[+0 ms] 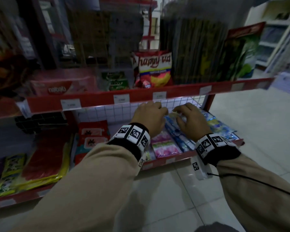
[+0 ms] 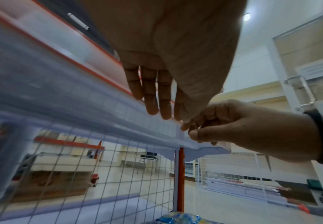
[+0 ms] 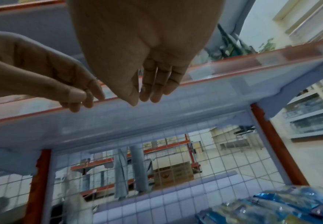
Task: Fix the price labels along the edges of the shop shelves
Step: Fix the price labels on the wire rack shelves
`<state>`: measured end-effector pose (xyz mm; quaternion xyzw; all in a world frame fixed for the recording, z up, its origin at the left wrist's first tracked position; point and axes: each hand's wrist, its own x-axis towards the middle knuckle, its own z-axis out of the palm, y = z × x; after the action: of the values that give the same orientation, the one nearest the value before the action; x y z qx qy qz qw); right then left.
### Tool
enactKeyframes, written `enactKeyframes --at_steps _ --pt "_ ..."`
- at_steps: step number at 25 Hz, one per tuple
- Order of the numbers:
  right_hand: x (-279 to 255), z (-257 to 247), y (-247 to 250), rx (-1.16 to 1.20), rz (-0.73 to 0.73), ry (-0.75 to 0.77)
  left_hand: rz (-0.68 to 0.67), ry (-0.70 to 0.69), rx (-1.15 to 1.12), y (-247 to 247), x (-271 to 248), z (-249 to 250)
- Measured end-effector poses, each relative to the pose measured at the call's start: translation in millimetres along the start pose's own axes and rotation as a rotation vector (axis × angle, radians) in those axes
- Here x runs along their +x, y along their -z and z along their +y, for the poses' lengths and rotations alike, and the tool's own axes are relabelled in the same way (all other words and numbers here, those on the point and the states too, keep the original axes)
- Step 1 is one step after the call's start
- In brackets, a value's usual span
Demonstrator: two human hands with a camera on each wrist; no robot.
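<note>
A red shelf edge (image 1: 94,102) carries several white price labels; one label (image 1: 159,95) sits just above my hands. My left hand (image 1: 149,114) is held under that edge, its nearly straight fingers (image 2: 155,97) reaching the clear strip along the shelf front (image 2: 118,115). Its thumb lies against the index finger in the right wrist view (image 3: 78,94). Close beside it, my right hand (image 1: 189,116) curls its thumb and fingertips (image 2: 195,133) together. They pinch a small clear plastic label holder (image 2: 223,145) at the shelf edge. Both hands nearly touch.
Snack bags (image 1: 152,69) and tall dark packs (image 1: 196,51) stand on the upper shelf. Blue and pink packets (image 1: 172,139) fill the lower shelf under my wrists, with a white wire mesh (image 1: 120,111) behind. Tiled floor (image 1: 241,111) lies to the right.
</note>
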<state>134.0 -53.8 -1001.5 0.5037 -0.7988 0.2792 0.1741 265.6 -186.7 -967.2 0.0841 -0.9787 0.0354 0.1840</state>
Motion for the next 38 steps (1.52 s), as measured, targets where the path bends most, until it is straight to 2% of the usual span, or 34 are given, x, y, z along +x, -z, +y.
enactKeyframes --at_steps 5,10,14,18,22,26,31,38 --pt "5 17 42 -0.081 0.054 -0.068 0.05 -0.086 0.031 22 28 8" --pt "-7 55 48 -0.063 0.121 -0.14 0.124 -0.093 0.025 10 50 28" --pt "-5 97 53 -0.092 0.17 -0.112 0.219 -0.028 0.038 -11 71 59" --pt "20 146 68 -0.149 0.254 -0.052 0.322 0.041 0.102 -24 109 88" --pt "44 177 78 -0.122 0.285 0.13 0.388 0.158 0.133 -37 143 107" --pt "50 193 77 -0.132 0.341 0.269 0.53 0.253 0.143 -52 155 115" --pt "52 201 66 -0.075 0.288 0.216 0.588 0.335 0.196 -64 161 122" --pt "65 196 65 -0.14 0.302 0.151 0.533 0.378 0.193 -67 159 131"
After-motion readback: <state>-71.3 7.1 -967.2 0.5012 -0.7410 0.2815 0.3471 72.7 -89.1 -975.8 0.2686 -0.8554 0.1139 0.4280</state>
